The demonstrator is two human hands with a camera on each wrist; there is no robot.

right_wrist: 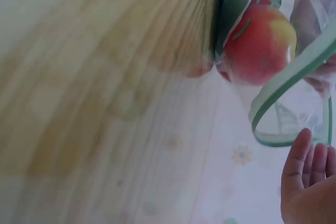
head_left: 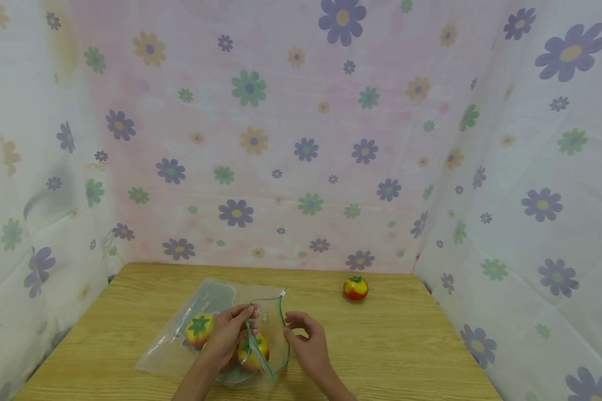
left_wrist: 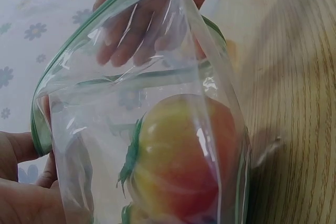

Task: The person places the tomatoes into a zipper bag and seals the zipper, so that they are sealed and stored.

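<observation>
A clear zip bag (head_left: 166, 341) with green seal strips lies on the table, its mouth spread toward the right. My left hand (head_left: 229, 329) pinches one side of the mouth between thumb and fingers; in the left wrist view the left hand (left_wrist: 23, 182) holds the green-edged rim. My right hand (head_left: 308, 342) is at the opposite rim, fingers loosely extended, fingertips at the green strip. In the right wrist view, the right hand (right_wrist: 312, 182) has a fingertip against that strip. Inside the bag are red-and-yellow tomatoes with green tops, one at left (head_left: 199, 331) and another near the mouth (head_left: 253, 353).
Another red-and-yellow tomato (head_left: 355, 289) sits outside the bag at the back right of the wooden table (head_left: 396, 345). Flower-patterned cloth (head_left: 281, 167) hangs behind the table and along both sides.
</observation>
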